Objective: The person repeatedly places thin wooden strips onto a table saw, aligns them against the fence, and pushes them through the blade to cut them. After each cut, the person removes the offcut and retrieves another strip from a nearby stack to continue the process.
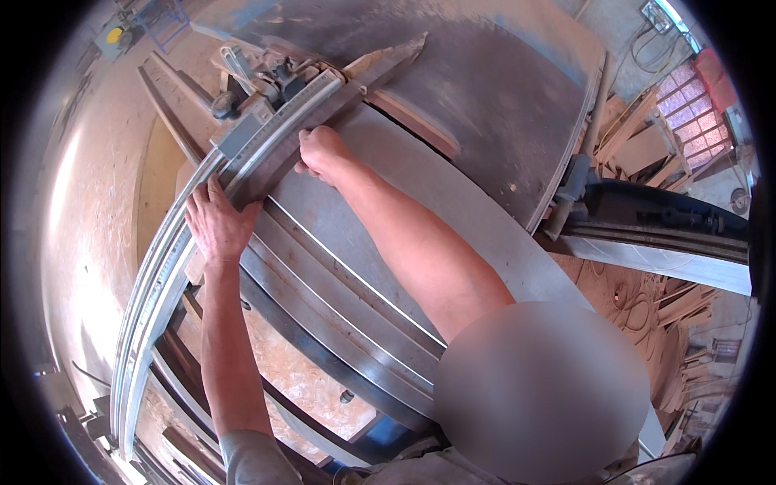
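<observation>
A: Entry one, left hand (217, 225)?

B: Palm down, fingers spread fairly wide and laid flat, resting on the grey panel (420, 202) at its edge against the aluminium fence rail (174, 242). Fingertips reach the rail; the thumb points toward the other hand. Forearm runs straight back to the lower edge, sleeve end grey. It grips nothing, only presses.

A: Entry two, right hand (321, 153)?

B: Further along the rail from the left hand, toward the clamp end. Fingers curled narrow into a loose fist, knuckles up, pressing on the panel corner where it meets the rail. Whether anything is pinched inside the fist I cannot tell. Arm extended diagonally across the panel.

A: The panel itself?

B: Flat on the sliding saw table (339, 323), one edge butted to the rail, the far edge near the dark main table (485, 97). A narrow gap shows between panel and that table, just beyond the right hand.

A: Fittings on the rail?

B: A metal stop and clamp assembly (259, 89) at its far end, just past the right hand.

A: Open room?

B: Bare panel surface on the side of the right arm away from the rail. Outside the rail, brown dusty floor (89, 202). Wood offcuts (647, 137) lie well apart, beyond the dark table.
</observation>
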{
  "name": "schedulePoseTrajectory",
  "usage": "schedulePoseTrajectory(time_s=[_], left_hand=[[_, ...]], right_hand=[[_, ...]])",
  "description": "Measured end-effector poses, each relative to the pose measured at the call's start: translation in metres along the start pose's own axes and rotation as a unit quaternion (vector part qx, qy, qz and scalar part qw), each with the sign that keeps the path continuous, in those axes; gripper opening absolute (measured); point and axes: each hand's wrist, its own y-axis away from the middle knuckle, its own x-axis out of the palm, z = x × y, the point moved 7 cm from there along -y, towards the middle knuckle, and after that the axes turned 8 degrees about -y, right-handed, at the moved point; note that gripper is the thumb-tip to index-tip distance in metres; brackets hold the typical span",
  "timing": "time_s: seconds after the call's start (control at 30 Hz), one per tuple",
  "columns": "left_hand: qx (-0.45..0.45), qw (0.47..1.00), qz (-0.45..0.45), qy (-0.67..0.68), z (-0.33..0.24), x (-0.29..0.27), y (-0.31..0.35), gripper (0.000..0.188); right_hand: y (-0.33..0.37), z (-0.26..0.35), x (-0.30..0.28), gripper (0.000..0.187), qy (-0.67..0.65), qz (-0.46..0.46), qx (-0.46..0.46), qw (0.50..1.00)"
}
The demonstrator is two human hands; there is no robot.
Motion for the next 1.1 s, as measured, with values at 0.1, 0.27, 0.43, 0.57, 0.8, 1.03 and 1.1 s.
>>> schedulePoseTrajectory(time_s=[0.1,0.27,0.43,0.57,0.8,1.03,1.1], left_hand=[[0.002,1.000,-0.007,-0.006,0.002,0.004,-0.001,0.091],[0.003,1.000,-0.008,-0.002,0.001,0.002,-0.001,0.089],[0.008,1.000,-0.016,0.002,0.004,0.001,-0.001,0.088],[0.005,1.000,-0.003,0.006,0.007,0.003,-0.001,0.088],[0.007,1.000,0.004,0.005,0.005,0.007,-0.009,0.088],[0.005,1.000,-0.002,0.013,0.017,0.006,-0.002,0.089],[0.010,1.000,-0.003,0.012,0.015,0.011,-0.004,0.090]], right_hand=[[0.001,0.002,-0.001,0.051,0.011,0.006,0.003,1.000],[0.003,0.003,-0.003,0.051,0.001,0.001,0.005,1.000],[0.006,0.003,-0.001,0.048,-0.010,-0.003,0.019,1.000],[0.006,0.003,0.002,0.046,-0.024,0.000,0.030,0.999],[0.019,0.013,-0.007,0.035,-0.008,0.015,0.019,1.000],[0.045,0.118,-0.173,0.034,0.600,-0.131,-0.216,0.759],[0.018,0.129,-0.201,0.053,0.656,-0.102,-0.206,0.719]])
